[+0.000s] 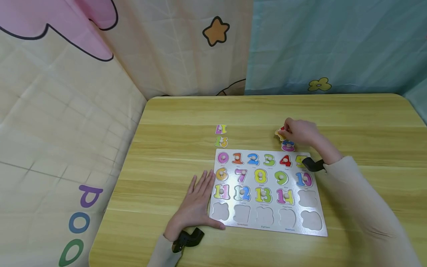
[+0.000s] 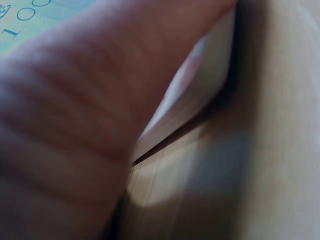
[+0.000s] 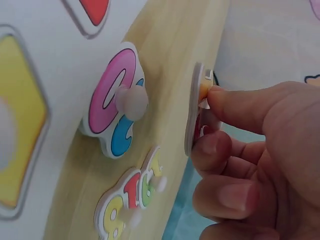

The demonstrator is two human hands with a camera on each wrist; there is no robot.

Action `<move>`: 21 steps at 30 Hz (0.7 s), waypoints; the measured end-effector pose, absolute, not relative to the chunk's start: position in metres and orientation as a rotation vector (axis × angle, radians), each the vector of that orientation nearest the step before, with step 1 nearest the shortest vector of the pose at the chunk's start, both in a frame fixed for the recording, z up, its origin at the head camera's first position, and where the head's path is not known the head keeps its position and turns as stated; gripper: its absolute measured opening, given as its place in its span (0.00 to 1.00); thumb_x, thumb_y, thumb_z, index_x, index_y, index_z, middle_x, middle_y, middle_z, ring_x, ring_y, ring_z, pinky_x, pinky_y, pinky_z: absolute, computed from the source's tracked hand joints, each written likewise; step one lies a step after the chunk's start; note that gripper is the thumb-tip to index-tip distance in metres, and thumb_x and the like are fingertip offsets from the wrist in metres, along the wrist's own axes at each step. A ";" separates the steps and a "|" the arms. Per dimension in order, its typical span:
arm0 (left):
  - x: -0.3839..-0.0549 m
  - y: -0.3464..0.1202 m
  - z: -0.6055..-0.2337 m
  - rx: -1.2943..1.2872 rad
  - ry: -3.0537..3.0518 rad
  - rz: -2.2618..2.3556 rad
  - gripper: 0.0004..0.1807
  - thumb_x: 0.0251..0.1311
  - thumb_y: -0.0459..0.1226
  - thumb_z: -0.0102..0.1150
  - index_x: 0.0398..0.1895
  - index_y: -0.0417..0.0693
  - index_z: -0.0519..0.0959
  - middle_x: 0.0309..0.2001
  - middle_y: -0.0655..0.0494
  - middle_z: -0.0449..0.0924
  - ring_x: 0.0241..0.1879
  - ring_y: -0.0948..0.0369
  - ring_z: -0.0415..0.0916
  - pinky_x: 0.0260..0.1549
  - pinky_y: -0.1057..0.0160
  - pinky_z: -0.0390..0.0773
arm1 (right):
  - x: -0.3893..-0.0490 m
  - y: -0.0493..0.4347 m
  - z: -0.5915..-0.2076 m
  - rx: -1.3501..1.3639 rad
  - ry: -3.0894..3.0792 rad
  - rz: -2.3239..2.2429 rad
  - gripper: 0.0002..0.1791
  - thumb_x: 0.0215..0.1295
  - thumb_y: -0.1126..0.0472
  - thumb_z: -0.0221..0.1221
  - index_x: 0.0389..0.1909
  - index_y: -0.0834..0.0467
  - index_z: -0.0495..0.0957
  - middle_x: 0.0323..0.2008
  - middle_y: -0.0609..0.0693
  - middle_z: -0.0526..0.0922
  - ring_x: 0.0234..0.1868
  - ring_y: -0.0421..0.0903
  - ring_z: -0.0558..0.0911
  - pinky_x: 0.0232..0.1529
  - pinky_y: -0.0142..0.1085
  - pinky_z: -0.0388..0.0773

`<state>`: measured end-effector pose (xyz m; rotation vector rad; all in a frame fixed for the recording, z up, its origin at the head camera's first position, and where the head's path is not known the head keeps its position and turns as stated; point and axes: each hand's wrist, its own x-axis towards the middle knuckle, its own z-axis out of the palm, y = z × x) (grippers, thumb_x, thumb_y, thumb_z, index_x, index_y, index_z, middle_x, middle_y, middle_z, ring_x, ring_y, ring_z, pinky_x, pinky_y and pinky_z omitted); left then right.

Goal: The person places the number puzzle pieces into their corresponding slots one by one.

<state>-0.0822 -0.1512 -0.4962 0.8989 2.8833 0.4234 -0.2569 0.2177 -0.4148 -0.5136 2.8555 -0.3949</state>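
My right hand (image 1: pixel 301 132) pinches a wooden number piece (image 3: pixel 194 117) with orange and red on it. The piece is tilted nearly edge-on in the right wrist view, so its number cannot be read. Close to this hand lie a 20 piece (image 3: pixel 107 95), an 18 piece (image 3: pixel 114 212) and one more two-digit piece (image 3: pixel 148 182), all with peg knobs. My left hand (image 1: pixel 197 205) rests flat with fingers spread at the left edge of a white number puzzle board (image 1: pixel 251 204). Its thumb lies along the lower left corner. Pieces 0 to 14 sit in the board.
Vacant recesses (image 1: pixel 307 198) show at the right of the third row and along the bottom row. A 17 piece (image 1: pixel 221 129) and a 16 piece (image 1: pixel 221 141) lie above the board's upper left corner. Behind the wooden table (image 1: pixel 173 148) hang patterned curtains (image 1: pixel 300 44).
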 end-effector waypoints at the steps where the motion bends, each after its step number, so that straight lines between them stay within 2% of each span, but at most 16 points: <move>1: -0.082 -0.151 -0.496 0.897 2.881 0.427 0.81 0.24 0.77 0.61 0.74 0.37 0.34 0.75 0.46 0.31 0.73 0.52 0.26 0.67 0.48 0.27 | -0.252 0.220 -0.413 -0.510 2.848 -0.407 0.16 0.69 0.52 0.54 0.33 0.62 0.67 0.19 0.50 0.70 0.19 0.46 0.68 0.19 0.36 0.61; 8: -0.083 -0.149 -0.495 0.881 2.873 0.424 0.81 0.24 0.77 0.62 0.74 0.38 0.34 0.75 0.47 0.30 0.73 0.52 0.25 0.67 0.48 0.26 | -0.210 0.239 -0.413 -0.557 2.838 -0.536 0.15 0.68 0.53 0.57 0.29 0.59 0.68 0.17 0.47 0.67 0.17 0.44 0.66 0.18 0.35 0.60; 14: -0.084 -0.150 -0.497 0.882 2.876 0.403 0.82 0.23 0.78 0.60 0.74 0.38 0.33 0.75 0.47 0.29 0.73 0.52 0.25 0.67 0.48 0.26 | -0.165 0.258 -0.425 -0.552 2.819 -0.611 0.15 0.66 0.49 0.58 0.26 0.53 0.69 0.16 0.43 0.65 0.16 0.42 0.63 0.16 0.32 0.57; 21: -0.084 -0.150 -0.497 0.881 2.874 0.400 0.81 0.24 0.78 0.60 0.74 0.37 0.34 0.75 0.46 0.30 0.72 0.52 0.25 0.67 0.47 0.27 | -0.119 0.270 -0.437 -0.593 2.680 -0.723 0.14 0.66 0.50 0.58 0.26 0.49 0.67 0.15 0.37 0.64 0.16 0.34 0.62 0.16 0.28 0.56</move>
